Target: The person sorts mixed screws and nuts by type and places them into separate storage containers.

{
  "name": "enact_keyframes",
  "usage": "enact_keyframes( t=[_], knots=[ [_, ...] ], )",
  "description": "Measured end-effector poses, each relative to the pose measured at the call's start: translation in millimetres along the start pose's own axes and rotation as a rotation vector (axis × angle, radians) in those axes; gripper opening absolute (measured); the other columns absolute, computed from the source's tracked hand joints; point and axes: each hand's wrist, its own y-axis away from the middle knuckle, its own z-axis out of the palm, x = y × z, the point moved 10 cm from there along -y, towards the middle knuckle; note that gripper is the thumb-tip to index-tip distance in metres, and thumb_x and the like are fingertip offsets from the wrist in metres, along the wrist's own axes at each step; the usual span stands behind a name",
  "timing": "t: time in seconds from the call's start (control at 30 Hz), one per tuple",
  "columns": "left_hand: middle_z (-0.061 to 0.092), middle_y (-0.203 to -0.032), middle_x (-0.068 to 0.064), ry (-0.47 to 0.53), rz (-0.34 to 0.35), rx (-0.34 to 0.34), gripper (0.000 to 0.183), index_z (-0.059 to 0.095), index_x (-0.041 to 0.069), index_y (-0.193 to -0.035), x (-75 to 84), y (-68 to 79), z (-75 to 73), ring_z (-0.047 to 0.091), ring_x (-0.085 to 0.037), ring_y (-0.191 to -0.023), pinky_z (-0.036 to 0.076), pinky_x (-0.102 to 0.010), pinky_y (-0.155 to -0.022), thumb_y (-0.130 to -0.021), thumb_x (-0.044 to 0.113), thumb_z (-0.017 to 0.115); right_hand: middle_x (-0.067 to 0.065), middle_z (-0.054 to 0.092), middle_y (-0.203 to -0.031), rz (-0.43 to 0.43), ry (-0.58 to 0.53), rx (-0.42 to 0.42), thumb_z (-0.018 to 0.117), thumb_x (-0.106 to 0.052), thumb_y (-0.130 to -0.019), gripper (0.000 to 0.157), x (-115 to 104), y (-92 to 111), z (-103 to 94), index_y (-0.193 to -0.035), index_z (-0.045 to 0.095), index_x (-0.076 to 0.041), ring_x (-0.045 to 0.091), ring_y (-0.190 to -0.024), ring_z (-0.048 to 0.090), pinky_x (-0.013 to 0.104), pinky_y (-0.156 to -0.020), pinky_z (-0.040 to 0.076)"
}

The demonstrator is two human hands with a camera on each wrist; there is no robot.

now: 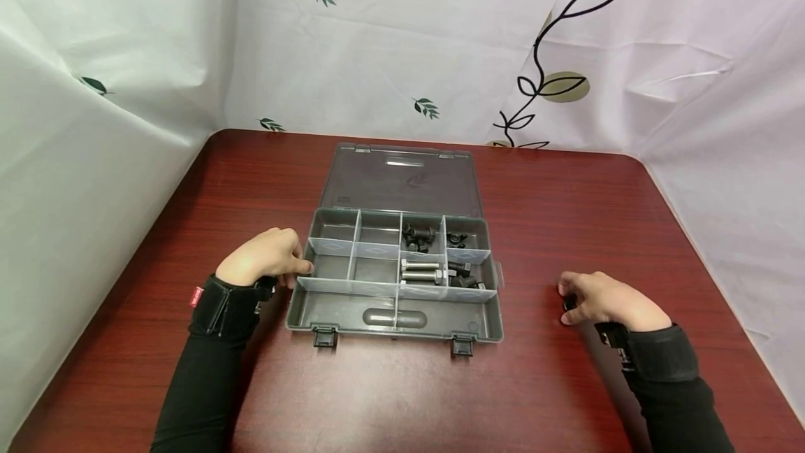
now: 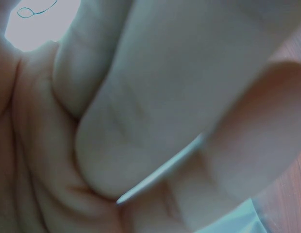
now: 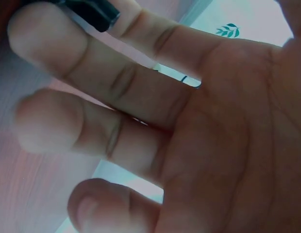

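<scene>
A grey plastic organizer box [image 1: 402, 289] lies open on the table, divided into several compartments. My left hand [image 1: 267, 257] is at its left side, with one fingertip over the rim and the other fingers curled outside. In the left wrist view, curled fingers [image 2: 141, 111] fill the picture and hide what they touch. Away to the right of the box, my right hand [image 1: 606, 299] pinches a small black cylindrical piece [image 3: 94, 13] between thumb and finger. Silver bolts [image 1: 421, 275], black bolts [image 1: 418, 235] and other small dark hardware [image 1: 465, 275] occupy the box's right-hand compartments.
The box's grey see-through lid [image 1: 402, 180] is folded back behind it. Two latches [image 1: 462, 347] hang at the front edge. Reddish-brown table [image 1: 377, 397] surrounds the box, and white patterned sheets [image 1: 390, 40] enclose the table's back and sides.
</scene>
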Motion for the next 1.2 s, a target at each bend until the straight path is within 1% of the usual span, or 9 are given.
enact_keyframes(
  t=[0.2,0.47,0.57,0.63,0.7,0.83,0.97,1.2],
  knots=[
    [0.059,-0.053,0.002,0.008,-0.007,0.001,0.024,0.065,0.011,-0.063,-0.1,0.9,-0.3,0.059,-0.014,-0.050,0.047,-0.030,-0.054,-0.084,0.022,0.063,0.000,0.051,-0.080,-0.001,0.025,-0.001,0.077,-0.021,-0.069,0.036,-0.1,-1.9,2.0,-0.091,0.051,-0.010,0.016,-0.068,0.044,0.033,-0.058,0.039],
    [0.059,-0.053,0.002,0.012,-0.008,0.001,0.024,0.064,0.011,-0.063,-0.4,0.3,0.3,0.060,-0.015,-0.050,0.047,-0.030,-0.054,-0.085,0.022,0.062,-0.004,0.049,-0.073,-0.031,0.042,0.035,0.073,-0.013,-0.063,0.032,-0.5,-3.3,0.9,-0.086,0.050,-0.012,0.015,-0.066,0.044,0.032,-0.057,0.038],
    [0.059,-0.053,0.002,0.006,-0.007,-0.001,0.024,0.064,0.012,-0.063,-0.6,-0.1,0.3,0.060,-0.015,-0.050,0.047,-0.030,-0.054,-0.085,0.022,0.062,-0.004,0.049,-0.073,-0.032,0.046,0.030,0.071,-0.012,-0.065,0.030,-0.6,-3.6,0.0,-0.086,0.051,-0.011,0.015,-0.065,0.044,0.032,-0.057,0.038],
    [0.059,-0.053,0.002,0.002,-0.007,-0.002,0.024,0.064,0.012,-0.064,-0.8,-0.4,0.3,0.060,-0.015,-0.050,0.047,-0.030,-0.054,-0.085,0.022,0.062,-0.003,0.048,-0.072,-0.021,0.050,0.020,0.069,-0.010,-0.068,0.026,-0.3,-4.3,-1.1,-0.087,0.052,-0.011,0.015,-0.064,0.044,0.031,-0.056,0.038],
    [0.059,-0.053,0.002,-0.005,-0.007,-0.002,0.024,0.064,0.012,-0.064,-0.9,-0.6,-0.1,0.060,-0.015,-0.050,0.047,-0.030,-0.054,-0.085,0.023,0.062,-0.002,0.047,-0.070,-0.010,0.048,0.010,0.067,-0.007,-0.072,0.021,-0.3,-4.9,-2.5,-0.087,0.053,-0.009,0.014,-0.062,0.045,0.031,-0.055,0.038],
    [0.059,-0.053,0.003,-0.011,-0.008,0.000,0.024,0.064,0.012,-0.064,-0.9,-0.5,-0.7,0.060,-0.015,-0.050,0.047,-0.030,-0.054,-0.085,0.023,0.062,-0.002,0.047,-0.066,0.009,0.044,0.004,0.063,-0.004,-0.074,0.016,-0.8,-5.4,-5.4,-0.086,0.054,-0.008,0.013,-0.056,0.048,0.031,-0.055,0.040],
    [0.059,-0.053,0.003,-0.011,-0.003,-0.003,0.024,0.064,0.012,-0.064,-0.4,-0.7,-0.7,0.060,-0.015,-0.050,0.047,-0.029,-0.054,-0.085,0.023,0.062,-0.002,0.048,-0.066,0.004,0.037,0.004,0.064,-0.004,-0.074,0.014,-1.0,-4.9,-5.3,-0.084,0.055,-0.008,0.012,-0.054,0.048,0.031,-0.055,0.041],
    [0.059,-0.052,0.004,-0.023,0.008,-0.004,0.024,0.064,0.013,-0.063,0.5,-1.1,-0.7,0.060,-0.014,-0.050,0.046,-0.029,-0.054,-0.085,0.023,0.062,-0.004,0.048,-0.065,-0.043,0.048,0.035,0.063,-0.003,-0.075,0.011,-4.9,-2.8,-9.7,-0.081,0.058,-0.010,0.011,-0.055,0.047,0.031,-0.056,0.040]
  ],
)
